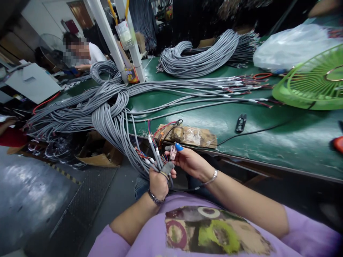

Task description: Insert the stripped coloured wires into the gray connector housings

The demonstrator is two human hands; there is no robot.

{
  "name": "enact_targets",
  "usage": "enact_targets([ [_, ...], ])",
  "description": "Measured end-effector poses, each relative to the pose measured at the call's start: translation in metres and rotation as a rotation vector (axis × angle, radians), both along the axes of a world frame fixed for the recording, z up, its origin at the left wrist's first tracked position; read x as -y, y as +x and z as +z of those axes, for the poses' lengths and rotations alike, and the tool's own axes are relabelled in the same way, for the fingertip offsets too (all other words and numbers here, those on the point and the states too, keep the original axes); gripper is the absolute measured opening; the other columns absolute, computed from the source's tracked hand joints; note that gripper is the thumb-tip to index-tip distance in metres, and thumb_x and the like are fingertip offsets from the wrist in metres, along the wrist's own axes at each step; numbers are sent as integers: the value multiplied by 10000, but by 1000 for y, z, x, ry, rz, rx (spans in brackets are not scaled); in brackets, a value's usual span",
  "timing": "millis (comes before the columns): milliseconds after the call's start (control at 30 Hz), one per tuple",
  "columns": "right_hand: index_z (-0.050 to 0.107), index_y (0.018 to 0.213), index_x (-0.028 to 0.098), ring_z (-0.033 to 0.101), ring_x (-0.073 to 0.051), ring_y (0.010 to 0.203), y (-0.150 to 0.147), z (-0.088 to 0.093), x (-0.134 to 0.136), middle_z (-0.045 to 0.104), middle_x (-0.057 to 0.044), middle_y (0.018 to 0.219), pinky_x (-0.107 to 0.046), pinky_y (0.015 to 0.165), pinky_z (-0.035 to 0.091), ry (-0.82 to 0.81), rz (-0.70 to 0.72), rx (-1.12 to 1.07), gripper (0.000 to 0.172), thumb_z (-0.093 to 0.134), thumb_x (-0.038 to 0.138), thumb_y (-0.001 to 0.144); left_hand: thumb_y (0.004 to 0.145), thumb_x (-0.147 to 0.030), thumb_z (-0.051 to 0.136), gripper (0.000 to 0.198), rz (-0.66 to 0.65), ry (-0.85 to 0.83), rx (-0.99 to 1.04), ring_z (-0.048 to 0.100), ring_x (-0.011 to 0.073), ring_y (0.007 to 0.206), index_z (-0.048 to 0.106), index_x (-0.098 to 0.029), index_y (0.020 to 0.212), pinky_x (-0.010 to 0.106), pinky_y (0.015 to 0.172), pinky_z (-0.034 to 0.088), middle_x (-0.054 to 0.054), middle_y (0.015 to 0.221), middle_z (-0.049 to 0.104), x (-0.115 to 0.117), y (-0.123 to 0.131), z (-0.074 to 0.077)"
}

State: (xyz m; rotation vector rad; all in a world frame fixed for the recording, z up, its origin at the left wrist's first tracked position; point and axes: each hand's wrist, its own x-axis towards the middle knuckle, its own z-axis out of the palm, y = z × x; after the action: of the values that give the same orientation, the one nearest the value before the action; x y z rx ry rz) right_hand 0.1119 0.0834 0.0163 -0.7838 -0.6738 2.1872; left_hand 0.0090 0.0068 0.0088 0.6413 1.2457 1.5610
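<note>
My left hand [160, 182], with a grey cover on its thumb, is closed round several grey cables [158, 159] in front of the bench edge. White bands and thin coloured wires [142, 153] show at the cable ends. Beside it, my right hand [189, 162] wears a blue fingertip cover. It pinches a small pale pinkish piece [173, 153] close to the wire ends; its exact kind is unclear. Just behind the hands, a worn wooden block [191, 136] lies on the bench edge with red and black leads on it.
A heap of grey cables [107, 98] hangs over the left edge of the green bench [171, 116]. A cable coil [200, 55], small black snips [241, 123], a green fan [313, 80] and a plastic bag [292, 46] lie further off. A person [93, 53] sits at the far left.
</note>
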Motion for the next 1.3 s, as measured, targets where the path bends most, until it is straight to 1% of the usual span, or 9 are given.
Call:
enact_targets([
  [233, 657, 845, 154, 595, -121, 664, -1, -5, -1, 705, -68, 866, -258, 644, 452, -1, -20, -47, 215, 599, 359, 820, 664, -333, 709, 227, -12, -28, -21, 536, 98, 407, 600, -134, 663, 200, 397, 421, -22, 486, 579, 2, 1, -5],
  [367, 649, 841, 156, 601, -122, 681, -2, -7, 1, 705, -69, 890, -252, 652, 458, -17, -23, -42, 223, 547, 354, 857, 654, -353, 711, 246, -11, -39, -22, 534, 101, 404, 601, -133, 653, 207, 396, 421, -20, 478, 574, 1, 1, -3],
  [533, 648, 842, 165, 596, -117, 670, 5, -7, 5, 689, -68, 823, -225, 614, 463, -102, 26, -40, 409, 394, 478, 911, 643, -344, 723, 248, -17, -51, 19, 509, 91, 382, 597, -132, 633, 201, 386, 398, -23, 456, 564, 4, -2, -2],
  [667, 630, 774, 170, 589, -116, 666, 14, -10, 7, 670, -58, 780, -222, 620, 471, -141, 40, -22, 434, 391, 508, 901, 657, -340, 731, 243, -63, -41, 13, 528, 95, 413, 611, -128, 650, 206, 421, 413, -12, 480, 587, 13, -8, -10],
  [767, 638, 785, 159, 588, -109, 658, 19, -16, 9, 669, -64, 799, -220, 618, 470, -124, 62, 11, 401, 417, 473, 903, 678, -351, 727, 247, -149, -23, -8, 564, 101, 476, 643, -125, 731, 200, 444, 394, 27, 594, 652, 19, -13, -18],
  [867, 656, 799, 133, 596, -117, 656, 21, -21, 12, 667, -79, 815, -234, 619, 466, -28, 119, 68, 361, 495, 449, 870, 708, -404, 696, 303, -222, 22, -25, 554, 99, 492, 674, -122, 816, 199, 435, 346, 62, 675, 681, 22, -18, -23],
  [967, 664, 823, 120, 585, -122, 660, 22, -19, 19, 659, -73, 790, -240, 619, 448, 131, 189, 145, 350, 587, 461, 805, 732, -439, 664, 325, -239, 50, -66, 543, 102, 493, 680, -117, 772, 197, 418, 303, 71, 658, 674, 25, -22, -24],
  [1133, 664, 858, 138, 524, -110, 632, 19, -4, 37, 636, -28, 752, -242, 603, 420, 481, 278, 225, 346, 675, 456, 722, 750, -478, 632, 357, -335, 68, -183, 583, 141, 573, 678, -126, 713, 238, 525, 423, 52, 617, 652, 35, -26, -22],
  [1300, 616, 783, 160, 498, -110, 599, 12, -1, 55, 584, 3, 701, -246, 574, 430, 612, 235, 247, 318, 674, 465, 713, 695, -504, 674, 372, -490, 115, -315, 592, 166, 646, 692, -134, 728, 266, 592, 462, 32, 626, 648, 42, -26, -17],
])
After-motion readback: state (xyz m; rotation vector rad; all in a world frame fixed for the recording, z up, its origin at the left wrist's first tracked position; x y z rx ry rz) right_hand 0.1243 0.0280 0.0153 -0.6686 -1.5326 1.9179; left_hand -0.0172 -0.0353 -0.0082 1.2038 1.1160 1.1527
